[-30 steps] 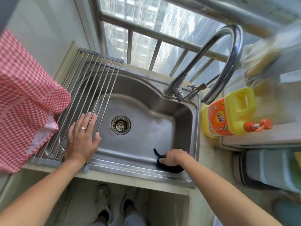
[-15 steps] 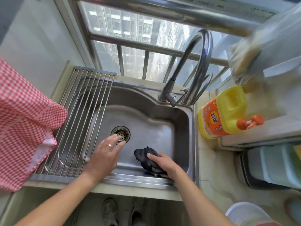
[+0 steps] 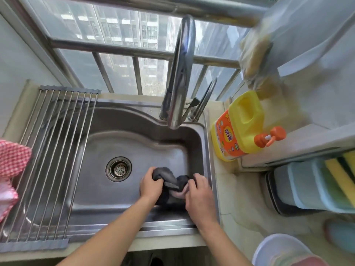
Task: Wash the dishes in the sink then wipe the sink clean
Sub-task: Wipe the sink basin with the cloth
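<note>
Hands: left, right grip dark cloth (bunched); inside sink

Both hands, left hand and right hand, grip a dark cloth inside the steel sink, right of the drain.

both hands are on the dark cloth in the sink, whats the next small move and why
Probably twist the dark cloth to wring it over the basin. The left hand and right hand each grip an end, with the cloth bunched between them above the sink floor near the drain. No dishes show in the basin, so wiping likely follows.
</note>
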The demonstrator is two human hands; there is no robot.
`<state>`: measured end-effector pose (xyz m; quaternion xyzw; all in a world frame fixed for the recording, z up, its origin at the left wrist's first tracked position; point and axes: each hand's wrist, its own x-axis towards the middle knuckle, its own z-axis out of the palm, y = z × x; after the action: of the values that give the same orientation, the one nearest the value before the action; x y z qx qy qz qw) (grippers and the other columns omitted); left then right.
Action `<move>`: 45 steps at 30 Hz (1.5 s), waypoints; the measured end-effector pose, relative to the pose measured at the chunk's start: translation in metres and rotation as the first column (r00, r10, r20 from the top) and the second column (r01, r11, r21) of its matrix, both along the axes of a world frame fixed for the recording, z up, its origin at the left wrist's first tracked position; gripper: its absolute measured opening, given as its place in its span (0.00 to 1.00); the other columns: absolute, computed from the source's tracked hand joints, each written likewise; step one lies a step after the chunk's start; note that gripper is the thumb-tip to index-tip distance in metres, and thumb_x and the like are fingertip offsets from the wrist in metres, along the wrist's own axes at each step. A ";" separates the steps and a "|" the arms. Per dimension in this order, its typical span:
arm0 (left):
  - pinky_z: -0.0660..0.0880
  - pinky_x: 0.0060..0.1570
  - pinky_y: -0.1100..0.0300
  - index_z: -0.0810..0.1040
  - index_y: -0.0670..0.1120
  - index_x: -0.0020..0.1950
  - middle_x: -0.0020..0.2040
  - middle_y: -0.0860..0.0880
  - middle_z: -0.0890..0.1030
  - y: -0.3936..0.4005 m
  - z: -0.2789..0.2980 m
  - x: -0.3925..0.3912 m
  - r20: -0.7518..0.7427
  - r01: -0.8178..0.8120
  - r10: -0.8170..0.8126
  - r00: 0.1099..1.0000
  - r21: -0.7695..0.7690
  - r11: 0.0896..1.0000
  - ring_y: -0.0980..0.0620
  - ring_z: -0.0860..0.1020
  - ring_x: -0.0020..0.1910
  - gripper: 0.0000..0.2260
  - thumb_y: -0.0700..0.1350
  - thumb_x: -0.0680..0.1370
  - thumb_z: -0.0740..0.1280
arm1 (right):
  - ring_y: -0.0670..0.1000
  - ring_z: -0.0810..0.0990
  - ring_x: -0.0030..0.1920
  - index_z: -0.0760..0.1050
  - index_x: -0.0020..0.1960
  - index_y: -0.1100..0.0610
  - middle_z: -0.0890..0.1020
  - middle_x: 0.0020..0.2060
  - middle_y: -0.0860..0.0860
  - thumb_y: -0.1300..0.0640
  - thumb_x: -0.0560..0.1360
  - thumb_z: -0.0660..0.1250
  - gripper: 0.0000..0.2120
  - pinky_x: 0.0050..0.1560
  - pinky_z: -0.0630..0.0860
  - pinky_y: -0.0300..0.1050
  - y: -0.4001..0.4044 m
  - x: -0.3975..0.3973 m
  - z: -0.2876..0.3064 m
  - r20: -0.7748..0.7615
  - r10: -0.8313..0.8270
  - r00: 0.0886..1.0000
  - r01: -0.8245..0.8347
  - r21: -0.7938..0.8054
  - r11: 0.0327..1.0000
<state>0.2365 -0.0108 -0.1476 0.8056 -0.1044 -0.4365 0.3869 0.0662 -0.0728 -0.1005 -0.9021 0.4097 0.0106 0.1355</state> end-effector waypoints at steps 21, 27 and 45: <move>0.72 0.28 0.58 0.72 0.49 0.48 0.31 0.51 0.78 -0.022 0.005 -0.080 -0.275 0.399 -0.436 0.857 -0.182 0.899 0.50 0.75 0.29 0.15 0.30 0.71 0.59 | 0.55 0.64 0.76 0.65 0.77 0.59 0.67 0.77 0.52 0.55 0.75 0.56 0.30 0.76 0.59 0.56 -0.035 -0.021 0.004 0.158 -0.358 0.920 0.368 -0.040 0.929; 0.72 0.48 0.71 0.77 0.44 0.53 0.44 0.53 0.82 -0.072 0.005 -0.062 -0.146 0.220 -0.264 0.953 -0.262 0.940 0.62 0.79 0.44 0.20 0.26 0.69 0.58 | 0.56 0.66 0.75 0.66 0.76 0.59 0.67 0.76 0.53 0.56 0.73 0.57 0.31 0.74 0.61 0.57 -0.036 -0.020 -0.001 0.152 -0.364 0.919 0.379 -0.086 0.921; 0.75 0.65 0.46 0.60 0.59 0.72 0.66 0.39 0.76 -0.116 -0.010 -0.069 -0.358 -0.003 -0.034 0.933 -0.101 0.995 0.41 0.78 0.63 0.18 0.47 0.84 0.58 | 0.58 0.64 0.76 0.66 0.76 0.62 0.66 0.76 0.55 0.54 0.71 0.57 0.33 0.75 0.59 0.56 -0.039 -0.019 -0.005 0.158 -0.330 0.931 0.349 -0.108 0.931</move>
<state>0.1672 -0.1265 -0.1573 0.6912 -0.0601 -0.5735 0.4356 0.0470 -0.1116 -0.1051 -0.8231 0.5492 -0.1026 0.1020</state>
